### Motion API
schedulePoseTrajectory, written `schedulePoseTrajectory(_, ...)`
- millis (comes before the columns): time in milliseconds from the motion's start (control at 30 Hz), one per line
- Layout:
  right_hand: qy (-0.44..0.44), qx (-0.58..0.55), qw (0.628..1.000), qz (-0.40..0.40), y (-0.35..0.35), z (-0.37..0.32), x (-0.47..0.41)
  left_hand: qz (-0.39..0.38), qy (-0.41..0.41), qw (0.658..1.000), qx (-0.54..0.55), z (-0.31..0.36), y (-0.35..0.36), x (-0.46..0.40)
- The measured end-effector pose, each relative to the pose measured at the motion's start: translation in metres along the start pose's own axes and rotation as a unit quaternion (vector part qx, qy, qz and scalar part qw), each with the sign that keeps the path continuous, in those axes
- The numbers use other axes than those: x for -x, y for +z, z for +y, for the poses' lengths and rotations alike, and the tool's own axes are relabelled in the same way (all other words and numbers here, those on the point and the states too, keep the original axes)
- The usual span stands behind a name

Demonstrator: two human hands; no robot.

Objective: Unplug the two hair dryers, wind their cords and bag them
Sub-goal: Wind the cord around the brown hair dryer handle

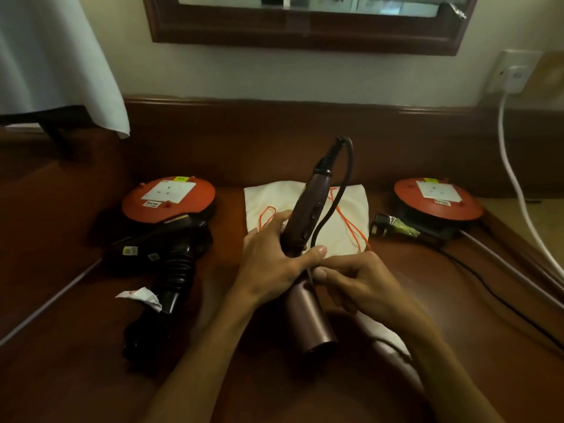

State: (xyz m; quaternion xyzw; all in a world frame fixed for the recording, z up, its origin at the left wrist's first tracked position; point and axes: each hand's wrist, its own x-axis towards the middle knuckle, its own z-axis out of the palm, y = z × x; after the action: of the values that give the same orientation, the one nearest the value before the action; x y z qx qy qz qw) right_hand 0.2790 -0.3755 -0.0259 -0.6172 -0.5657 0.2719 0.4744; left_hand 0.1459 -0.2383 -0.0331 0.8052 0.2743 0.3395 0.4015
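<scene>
My left hand (pixel 271 264) grips a maroon hair dryer (pixel 308 209) at the joint between handle and barrel, its handle pointing away from me and its nozzle toward me. The dryer's black cord (pixel 341 190) loops from the handle tip down to my right hand (pixel 357 285), which pinches it beside the barrel. Under the dryer lies a white drawstring bag (pixel 265 199) with orange strings. A black hair dryer (pixel 164 251) lies on the desk at the left, its cord bundled with a white tag. A black plug (pixel 381 228) lies at the right.
Two red extension reels with sockets sit on the wooden desk, one at the left (pixel 168 196) and one at the right (pixel 436 198). A white cable (pixel 512 178) runs from a wall socket (pixel 512 73). A dark cord (pixel 503 300) trails across the desk's right side.
</scene>
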Motion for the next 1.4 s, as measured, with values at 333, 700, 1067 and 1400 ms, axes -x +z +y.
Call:
schedulePoseTrajectory(333, 0.064, 0.072, 0.995, -0.017, -0.016, 0.018, 0.009, -0.001, 0.056, 0.998, -0.019, -0.004, 0.003, 0.004)
schedulePoseTrajectory(700, 0.119, 0.086, 0.989, 0.019, -0.016, 0.02, 0.009, -0.045, 0.089, 0.986, -0.132, 0.004, 0.003, 0.006)
schedulePoseTrajectory(1067, 0.282, 0.014, 0.953, -0.111, -0.067, 0.006, 0.042, -0.101, 0.072, 0.991, -0.059, 0.001, -0.007, 0.002)
schedulePoseTrajectory(1400, 0.232, 0.112, 0.966, -0.001, -0.092, -0.013, -0.002, -0.154, 0.101, 0.977, -0.104, 0.013, -0.009, 0.01)
